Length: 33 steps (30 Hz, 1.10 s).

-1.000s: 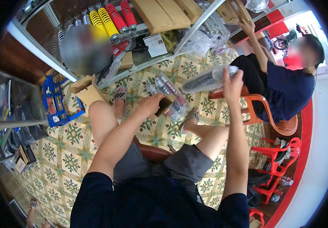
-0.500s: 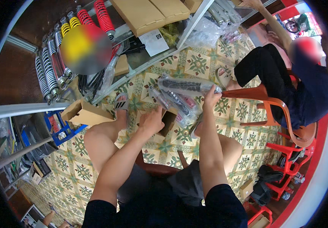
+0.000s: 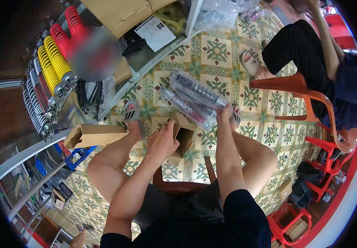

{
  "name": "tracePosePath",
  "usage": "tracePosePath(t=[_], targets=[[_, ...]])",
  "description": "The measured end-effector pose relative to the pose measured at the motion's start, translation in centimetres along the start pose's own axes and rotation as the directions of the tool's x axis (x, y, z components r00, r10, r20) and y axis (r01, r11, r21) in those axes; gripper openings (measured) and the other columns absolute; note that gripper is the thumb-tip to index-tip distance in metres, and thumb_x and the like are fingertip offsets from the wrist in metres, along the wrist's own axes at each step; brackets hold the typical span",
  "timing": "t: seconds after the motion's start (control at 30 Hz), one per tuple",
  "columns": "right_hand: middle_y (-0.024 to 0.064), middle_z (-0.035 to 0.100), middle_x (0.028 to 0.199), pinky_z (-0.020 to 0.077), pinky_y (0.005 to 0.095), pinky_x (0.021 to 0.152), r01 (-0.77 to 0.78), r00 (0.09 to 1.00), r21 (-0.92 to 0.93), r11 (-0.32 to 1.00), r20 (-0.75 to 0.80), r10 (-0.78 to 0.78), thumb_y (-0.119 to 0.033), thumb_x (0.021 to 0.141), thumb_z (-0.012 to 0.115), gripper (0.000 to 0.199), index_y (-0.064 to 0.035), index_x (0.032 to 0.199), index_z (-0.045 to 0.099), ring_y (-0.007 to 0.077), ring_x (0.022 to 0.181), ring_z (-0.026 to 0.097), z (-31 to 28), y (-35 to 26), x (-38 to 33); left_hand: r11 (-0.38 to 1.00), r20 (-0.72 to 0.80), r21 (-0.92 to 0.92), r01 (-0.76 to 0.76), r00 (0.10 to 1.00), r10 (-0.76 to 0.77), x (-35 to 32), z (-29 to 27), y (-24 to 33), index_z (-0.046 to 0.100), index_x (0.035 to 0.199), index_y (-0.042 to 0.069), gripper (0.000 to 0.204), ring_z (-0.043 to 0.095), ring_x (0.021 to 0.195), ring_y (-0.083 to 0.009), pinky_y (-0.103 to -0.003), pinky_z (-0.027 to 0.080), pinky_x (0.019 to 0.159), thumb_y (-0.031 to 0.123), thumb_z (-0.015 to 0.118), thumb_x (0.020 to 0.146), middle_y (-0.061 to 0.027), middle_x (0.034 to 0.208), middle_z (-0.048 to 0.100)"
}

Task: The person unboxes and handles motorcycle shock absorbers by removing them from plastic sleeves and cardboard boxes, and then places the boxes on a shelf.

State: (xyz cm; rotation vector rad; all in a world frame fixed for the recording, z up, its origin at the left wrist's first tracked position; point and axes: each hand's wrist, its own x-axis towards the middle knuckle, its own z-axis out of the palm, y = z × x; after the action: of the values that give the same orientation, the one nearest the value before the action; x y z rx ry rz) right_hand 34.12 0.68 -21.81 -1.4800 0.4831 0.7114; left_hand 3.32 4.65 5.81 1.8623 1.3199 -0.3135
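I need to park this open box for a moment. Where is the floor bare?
Bare tile lies between the bagged shocks and the orange chair, and behind the long box. It is crowded around the left hand, open box and right hand.

The left grip [image 3: 162, 142] rests on the open brown cardboard box [image 3: 183, 136]; the plastic-wrapped shock absorbers [image 3: 193, 99] lie beyond, touching the right grip [image 3: 224, 112].
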Motion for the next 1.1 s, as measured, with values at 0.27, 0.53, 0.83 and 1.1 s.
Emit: tracePosePath(t=[0.27,0.53,0.83,1.1], targets=[[0.0165,0.056,0.115,0.0581,0.0499,0.069,-0.205,0.960,0.169,0.964,0.227,0.164,-0.029,0.097,0.049,0.035,-0.0043,0.123,0.048,0.0341,0.093,0.062,-3.8,4.1,3.6,0.999,-0.012,-0.040,0.006,1.000,-0.006,0.2,1.1,-0.4,0.038,0.134,0.007,0.065,0.060,0.104,-0.0411,-0.048,0.049,0.088,0.020,0.068,0.077,-0.0236,0.117,0.058],[0.0128,0.059,0.115,0.0555,0.0440,0.072,-0.331,0.937,0.013,0.943,0.120,0.327,-0.030,0.098,0.044,0.031,-0.0110,0.120,0.054,0.0305,0.094,0.062,-2.5,7.0,5.8,0.999,-0.051,-0.022,-0.029,0.998,0.028,0.4,1.0,-0.2,0.039,0.131,0.010,0.064,0.066,0.090,-0.0396,-0.049,0.053,0.079,0.022,0.068,0.075,-0.0185,0.114,0.060],[0.0085,0.060,0.094,0.0495,0.0369,0.051,-0.511,0.859,-0.338,0.790,-0.193,0.474,-0.033,0.089,0.048,0.029,-0.0108,0.106,0.055,0.0227,0.069,0.059,-1.4,6.3,7.1,1.000,-0.042,-0.001,-0.008,0.999,0.008,0.2,0.3,0.3,0.039,0.130,0.011,0.062,0.065,0.087,-0.0412,-0.050,0.052,0.078,0.022,0.068,0.077,-0.0186,0.115,0.059],[0.0100,0.062,0.093,0.0488,0.0408,0.049,-0.500,0.846,-0.549,0.671,-0.141,0.515,-0.031,0.088,0.046,0.031,-0.0135,0.112,0.053,0.0255,0.067,0.062,-2.3,6.1,9.1,1.000,-0.015,-0.015,-0.021,1.000,0.021,0.5,0.4,0.2,0.039,0.129,0.010,0.060,0.066,0.084,-0.0402,-0.048,0.054,0.074,0.022,0.068,0.078,-0.0189,0.111,0.060]])
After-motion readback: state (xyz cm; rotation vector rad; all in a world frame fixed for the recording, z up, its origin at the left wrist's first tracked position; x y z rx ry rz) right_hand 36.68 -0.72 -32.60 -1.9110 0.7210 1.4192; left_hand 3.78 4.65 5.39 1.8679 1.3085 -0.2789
